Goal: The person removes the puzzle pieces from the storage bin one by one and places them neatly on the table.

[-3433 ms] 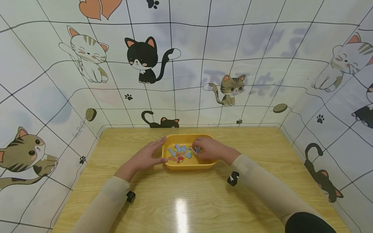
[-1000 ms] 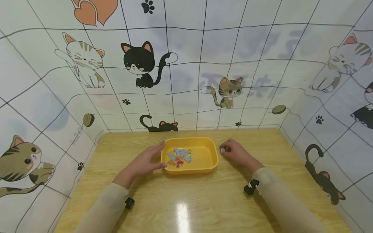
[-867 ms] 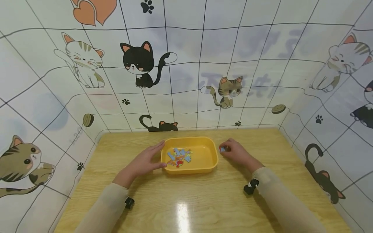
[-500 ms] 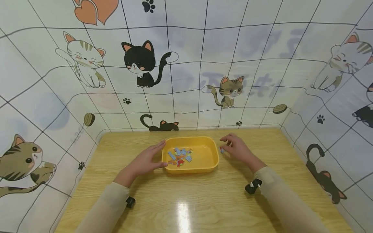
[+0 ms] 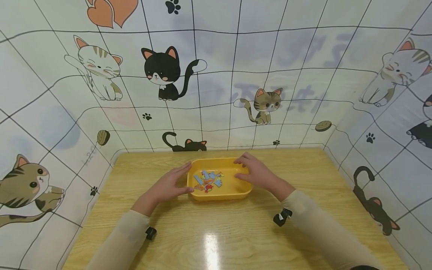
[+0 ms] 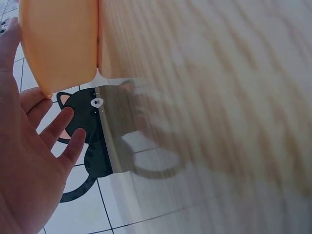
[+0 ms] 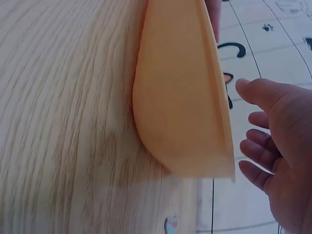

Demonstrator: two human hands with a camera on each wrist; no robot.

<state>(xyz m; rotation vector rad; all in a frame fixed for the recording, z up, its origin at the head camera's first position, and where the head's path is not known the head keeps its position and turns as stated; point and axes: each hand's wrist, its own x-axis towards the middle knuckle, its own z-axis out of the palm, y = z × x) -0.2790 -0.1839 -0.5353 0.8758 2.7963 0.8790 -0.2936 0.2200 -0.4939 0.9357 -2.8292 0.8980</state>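
A yellow tray sits on the table and holds several small flat printed pieces, blue, orange and red, gathered at its left side. My left hand rests against the tray's left end, its fingers and thumb spread. Above the tray's right end is my right hand, fingers apart and nothing between them. In the right wrist view one small blue and red piece lies on the table just outside the tray; in the head view the right hand hides it.
The wooden table extends in front of the tray and to both sides. A wall covering printed with cats rises behind the table and along its sides.
My right hand has carried a piece out of the tray to the right, let it go on the table, and moved back left over the tray. The left hand stays at the tray.
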